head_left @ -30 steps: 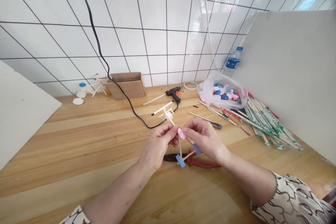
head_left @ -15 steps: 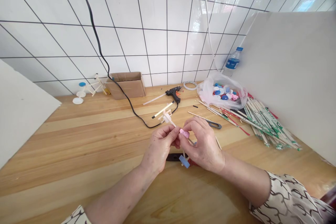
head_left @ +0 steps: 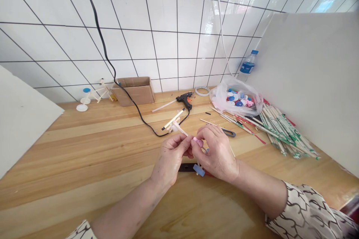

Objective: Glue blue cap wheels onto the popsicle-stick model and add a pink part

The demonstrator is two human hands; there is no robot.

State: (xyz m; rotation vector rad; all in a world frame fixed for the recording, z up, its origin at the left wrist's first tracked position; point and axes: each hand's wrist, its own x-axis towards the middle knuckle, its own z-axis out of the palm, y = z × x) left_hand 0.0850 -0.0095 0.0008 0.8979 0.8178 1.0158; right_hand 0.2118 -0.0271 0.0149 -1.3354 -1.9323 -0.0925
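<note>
Between my two hands is a small model of thin wooden sticks (head_left: 183, 131) with black-tipped ends on its far crosspiece. My left hand (head_left: 170, 158) is closed, thumb and fingers pinching the stick model near its middle. My right hand (head_left: 215, 154) pinches a small pink piece (head_left: 198, 142) against the model, close to the left fingertips. A blue bottle cap (head_left: 199, 170) on a stick hangs at the near end, below my right hand. Another bluish part is mostly hidden by the right fingers. Underneath lies a dark flat tool (head_left: 186, 167), partly covered.
Behind the hands lie a black glue gun (head_left: 184, 100), a tape roll (head_left: 202, 90) and a grey cutter (head_left: 229, 133). A bag of bottle caps (head_left: 237, 101), bundled sticks (head_left: 286, 130) and a water bottle (head_left: 248, 65) are right; a cardboard box (head_left: 134, 91) and stick model (head_left: 102, 91) left.
The stick model has tilted slightly, its far end shifting a little toward me and the blue cap a little right. Both hands keep nearly the same pinch.
</note>
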